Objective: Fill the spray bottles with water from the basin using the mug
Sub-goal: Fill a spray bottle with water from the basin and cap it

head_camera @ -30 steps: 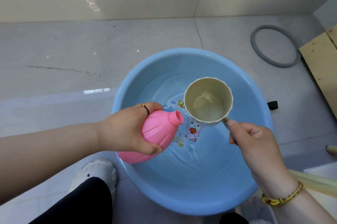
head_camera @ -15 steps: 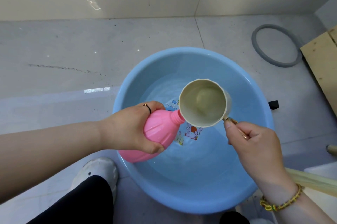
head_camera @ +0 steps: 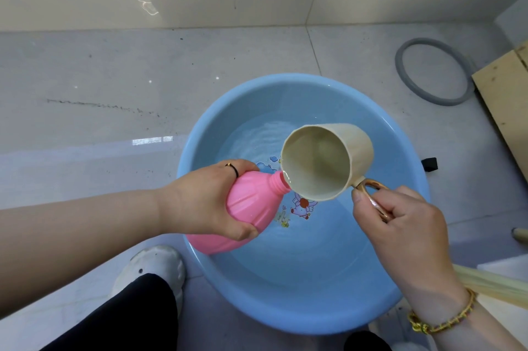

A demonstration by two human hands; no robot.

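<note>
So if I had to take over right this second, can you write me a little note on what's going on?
Left hand grips the pink bottle, cap off, tilted over the blue basin's near-left rim.
Right hand holds the mug by its handle, tipped with its lip at the bottle's neck; water glints at the lip.
The basin holds water.
Done: pour lined up and seemingly begun.
Left: finish pouring, then scoop more if needed. The bottle is opaque, so its fill level cannot be told. No other bottle is in view.
</note>
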